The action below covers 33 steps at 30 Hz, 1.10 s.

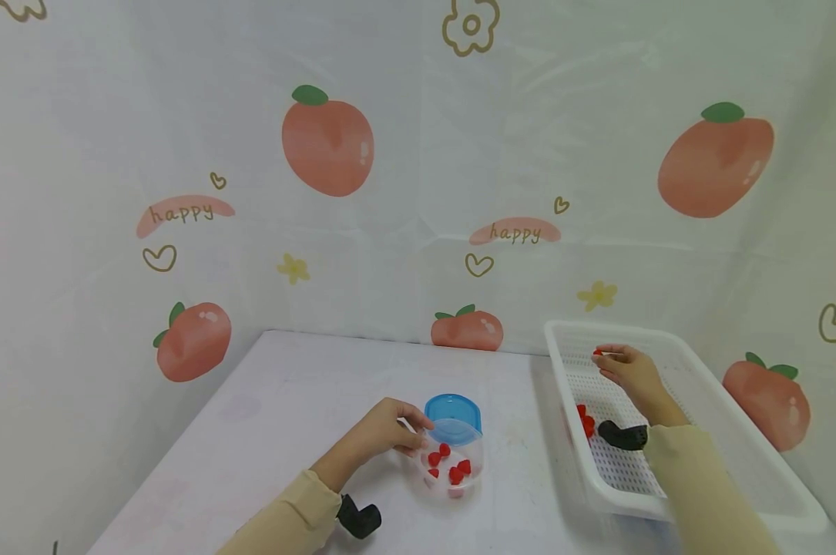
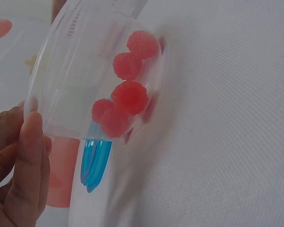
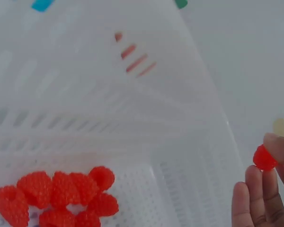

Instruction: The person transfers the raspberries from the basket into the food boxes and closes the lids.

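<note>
My left hand [image 1: 390, 428] pinches the rim of a clear plastic tub [image 2: 61, 101] between thumb and fingers. Several red raspberries [image 2: 129, 97] lie at the bottom of the tub. A raspberry [image 3: 264, 158] sits between the thumb and fingertips of my right hand [image 1: 636, 378], which is raised over the far part of a white perforated basket [image 1: 626, 505]. More raspberries [image 3: 38, 189] are clustered in the basket, along its left side in the head view.
A blue lid [image 1: 452, 407] stands just behind the tub on the white table [image 1: 362, 370]. Behind the table hangs a white fruit-print curtain [image 1: 404, 154]. The basket's raised walls border the table's right side. A black wrist device [image 1: 362, 520] is on my left arm.
</note>
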{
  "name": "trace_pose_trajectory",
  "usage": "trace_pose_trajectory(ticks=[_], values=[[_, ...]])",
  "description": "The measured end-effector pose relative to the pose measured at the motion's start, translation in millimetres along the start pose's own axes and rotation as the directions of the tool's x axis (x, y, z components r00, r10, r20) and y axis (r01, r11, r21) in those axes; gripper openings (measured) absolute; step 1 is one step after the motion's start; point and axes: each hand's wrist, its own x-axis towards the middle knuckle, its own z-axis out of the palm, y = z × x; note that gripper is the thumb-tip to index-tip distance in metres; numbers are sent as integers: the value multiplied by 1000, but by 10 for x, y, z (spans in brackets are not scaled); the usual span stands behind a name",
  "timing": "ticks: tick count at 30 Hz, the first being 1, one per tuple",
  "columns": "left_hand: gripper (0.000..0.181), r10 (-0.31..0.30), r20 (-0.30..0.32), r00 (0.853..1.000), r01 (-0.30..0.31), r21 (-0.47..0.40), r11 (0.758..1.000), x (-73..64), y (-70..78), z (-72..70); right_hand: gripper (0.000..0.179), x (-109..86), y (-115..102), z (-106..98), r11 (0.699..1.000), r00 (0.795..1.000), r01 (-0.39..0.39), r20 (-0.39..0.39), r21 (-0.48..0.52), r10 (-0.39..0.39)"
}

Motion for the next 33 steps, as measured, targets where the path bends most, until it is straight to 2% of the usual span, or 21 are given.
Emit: trace_pose_trajectory(ticks=[3,7,13,17,20,24,30,33], values=[[22,3,-2,1000,-3,7,1000,-4,8,-5,53,-12,-59,19,997,999,29,-43,78,-25],[22,9,-1,1000,-9,7,1000,-10,11,-13,38,-46,-149,56,986,994,49,-100,159,-33],[22,10,-2,1000,-10,7,1000,-8,-3,-13,23,-128,-310,152,951,983,84,-180,298,-30],[22,11,-2,1000,-11,5,1000,-11,1,-12,17,-171,-411,243,902,969,148,-242,406,-49],[22,12,-2,1000,-12,8,1000,-5,-2,-10,16,-198,-469,309,837,966,194,-247,512,-73],[21,6,-2,1000,-6,6,1000,-2,-5,-6,17,-245,-547,393,768,970,215,-225,603,-95],[21,8,-4,1000,-8,9,1000,3,-18,3,17,-319,-679,537,718,965,247,-231,651,-123],[21,10,-5,1000,-10,7,1000,4,-18,4,17,-363,-747,616,716,962,260,-234,648,-138]])
